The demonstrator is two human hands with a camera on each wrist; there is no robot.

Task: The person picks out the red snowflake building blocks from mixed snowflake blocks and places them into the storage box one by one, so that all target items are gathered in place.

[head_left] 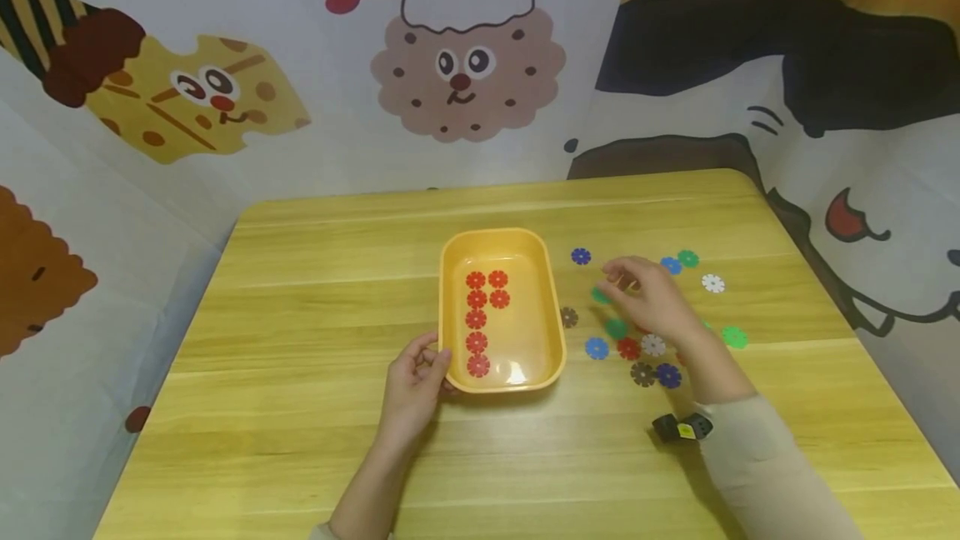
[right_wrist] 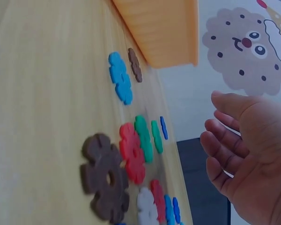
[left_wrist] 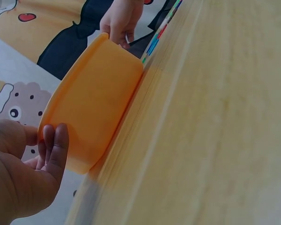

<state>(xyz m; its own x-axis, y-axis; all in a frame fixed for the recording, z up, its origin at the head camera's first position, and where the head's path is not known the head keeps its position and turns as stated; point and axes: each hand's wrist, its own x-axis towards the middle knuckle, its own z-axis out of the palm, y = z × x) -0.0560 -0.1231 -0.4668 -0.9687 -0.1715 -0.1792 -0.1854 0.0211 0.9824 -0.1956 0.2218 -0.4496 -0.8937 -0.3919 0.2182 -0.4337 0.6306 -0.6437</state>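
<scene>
A yellow plastic tray (head_left: 555, 307) lies on the table, with several red snowflake discs (head_left: 476, 319) in a column and 2 more beside its top, inside. My left hand (head_left: 411, 386) grips the tray's lower left side, thumb at the rim and fingers against the outer wall (left_wrist: 96, 89). To the right of the tray, my right hand (head_left: 648, 298) hovers over loose snowflake discs, its fingers loosely bent. In the right wrist view nothing shows between the fingers of that hand (right_wrist: 253, 150). A green disc (head_left: 600, 295) is partly hidden below its fingertips.
Loose discs spread over the table's right side: a brown disc (head_left: 569, 317) close to the tray, a dark blue disc (head_left: 581, 257), a white disc (head_left: 713, 283) and others. A black device (head_left: 682, 427) sits at the right wrist. A cartoon-printed curtain (head_left: 315, 148) stands behind the table.
</scene>
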